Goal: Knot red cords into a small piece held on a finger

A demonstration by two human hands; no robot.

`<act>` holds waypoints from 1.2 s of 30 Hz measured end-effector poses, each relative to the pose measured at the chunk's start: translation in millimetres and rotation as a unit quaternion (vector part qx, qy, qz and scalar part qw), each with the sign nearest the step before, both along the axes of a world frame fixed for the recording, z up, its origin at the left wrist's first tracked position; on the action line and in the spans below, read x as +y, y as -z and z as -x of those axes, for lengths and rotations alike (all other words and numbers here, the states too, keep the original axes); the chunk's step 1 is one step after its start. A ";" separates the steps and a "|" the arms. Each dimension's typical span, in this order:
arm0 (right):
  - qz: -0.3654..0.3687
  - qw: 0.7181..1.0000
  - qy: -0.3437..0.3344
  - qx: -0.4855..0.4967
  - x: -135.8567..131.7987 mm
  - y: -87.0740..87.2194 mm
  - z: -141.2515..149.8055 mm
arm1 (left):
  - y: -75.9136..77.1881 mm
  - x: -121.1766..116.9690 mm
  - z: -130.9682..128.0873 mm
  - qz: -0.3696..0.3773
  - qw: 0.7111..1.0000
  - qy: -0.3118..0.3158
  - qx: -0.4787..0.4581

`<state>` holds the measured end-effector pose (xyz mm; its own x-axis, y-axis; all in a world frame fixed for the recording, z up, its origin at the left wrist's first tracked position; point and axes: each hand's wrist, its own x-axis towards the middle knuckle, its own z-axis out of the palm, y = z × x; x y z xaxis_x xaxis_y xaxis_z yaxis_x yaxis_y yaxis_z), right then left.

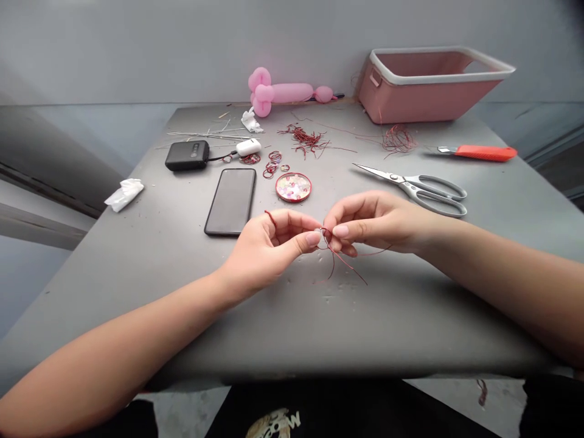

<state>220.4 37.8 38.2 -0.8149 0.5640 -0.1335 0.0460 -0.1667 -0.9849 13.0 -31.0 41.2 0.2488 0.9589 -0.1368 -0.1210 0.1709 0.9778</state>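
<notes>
The left hand [269, 243] and right hand [383, 222] both pinch the thin, red thread [347, 265], with room to the smooth table's [255, 340] rounded front edge. Metal scissors [405, 181] lie beside the right hand.

The left hand [264, 246] and right hand [378, 222] partly cover a pale piece [318, 238], too small to make out, and red thread [348, 266]. The left hand hides a corner of the phone [230, 204], and the floor of the pink box [422, 100] is out of sight. The bottom edge cuts off the print [274, 424] on the black clothing [360, 407], and the marking on the black device [186, 156] is unreadably small
</notes>
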 end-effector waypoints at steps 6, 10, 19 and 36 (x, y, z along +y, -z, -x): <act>0.121 0.992 -0.034 0.023 -3.9 0.2 3.8 | -0.5 -1.0 -0.9 0.047 0.998 0.022 -0.020; 0.119 0.993 -0.007 -0.002 -4.2 3.3 5.1 | 1.5 -1.3 -2.5 0.040 0.999 0.018 -0.015; 0.048 0.998 0.023 -0.022 -8.5 7.1 8.7 | 3.7 -3.4 -5.2 0.034 0.999 0.013 -0.023; -0.718 0.678 0.050 -0.149 -28.0 -11.5 3.7 | 2.2 -2.7 -3.3 0.090 0.984 0.153 0.027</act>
<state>216.6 9.8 49.7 -0.8199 0.3379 0.4622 0.3380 0.9372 -0.0857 16.3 -33.7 39.0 0.5092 0.7997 -0.3182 0.0142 0.3619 0.9321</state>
